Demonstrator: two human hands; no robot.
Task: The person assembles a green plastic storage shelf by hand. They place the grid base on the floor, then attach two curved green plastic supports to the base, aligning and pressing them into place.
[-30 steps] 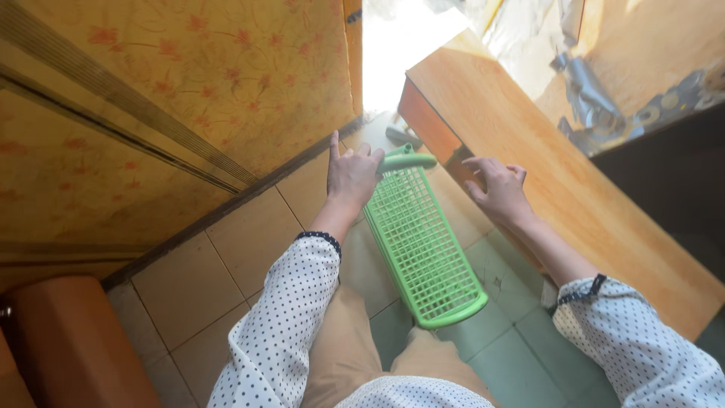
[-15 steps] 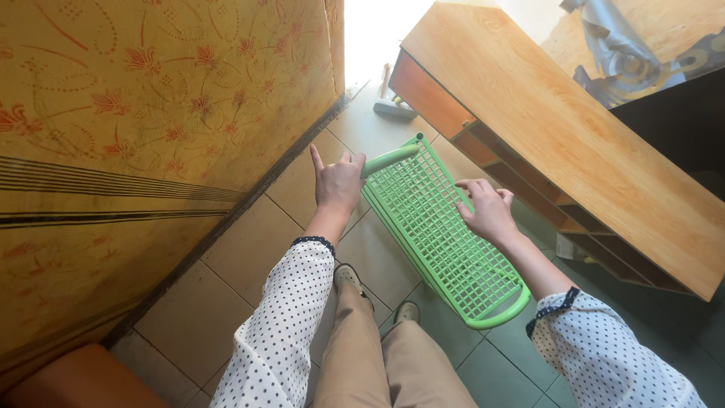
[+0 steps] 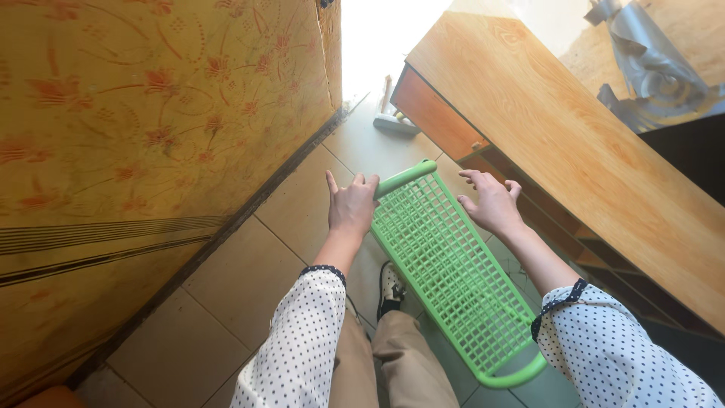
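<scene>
A long green plastic lattice shelf (image 3: pixel 453 268) is held out in front of me above the tiled floor. My left hand (image 3: pixel 352 202) grips its far left corner, fingers wrapped over the rounded end rail. My right hand (image 3: pixel 492 202) holds its right edge, fingers curled over the rim. The near rounded end of the shelf hangs by my right sleeve. Both arms wear white sleeves with dark dots.
A yellow flowered wall (image 3: pixel 151 128) runs along the left. A wooden cabinet (image 3: pixel 574 143) with open lower shelves stands on the right. A pale object (image 3: pixel 396 121) lies on the tiled floor (image 3: pixel 249 264) ahead. My shoe (image 3: pixel 391 287) shows below the shelf.
The view has moved forward along the passage. My left hand has gone from flat against the shelf's corner to gripping the end rail. The right hand has stayed on the right edge.
</scene>
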